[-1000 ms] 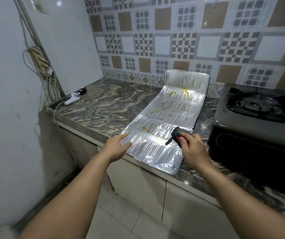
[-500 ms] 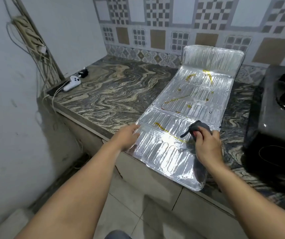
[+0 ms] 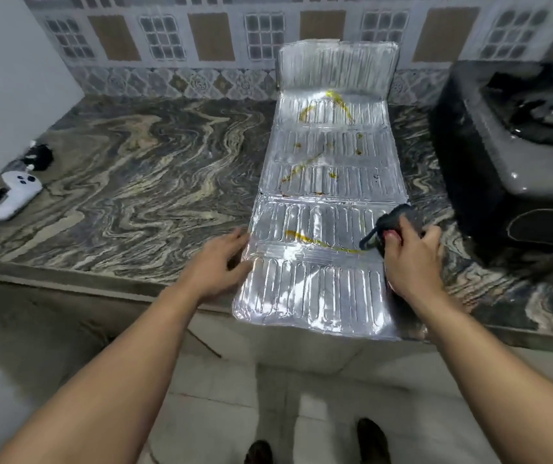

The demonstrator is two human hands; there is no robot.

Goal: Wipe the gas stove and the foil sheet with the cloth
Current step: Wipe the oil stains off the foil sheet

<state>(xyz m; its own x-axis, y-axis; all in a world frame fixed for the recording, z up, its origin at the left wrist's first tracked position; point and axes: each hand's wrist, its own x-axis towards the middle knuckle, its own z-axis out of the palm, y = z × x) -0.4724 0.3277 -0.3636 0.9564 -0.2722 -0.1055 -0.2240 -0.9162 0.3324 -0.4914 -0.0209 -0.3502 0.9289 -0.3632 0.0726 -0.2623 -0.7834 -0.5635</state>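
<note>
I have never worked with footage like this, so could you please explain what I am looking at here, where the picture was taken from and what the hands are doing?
There is no machine here: a person wears a camera on the head, looking forward and down at their own bare arms. On the marbled counter lies a ribbed foil sheet streaked with yellow-brown stains, its far end propped against the tiled wall. The left hand rests at the sheet's left edge. The right hand holds a dark cloth on the sheet by a yellow streak. A black gas stove stands on the right, and a small white device lies far left.
</note>
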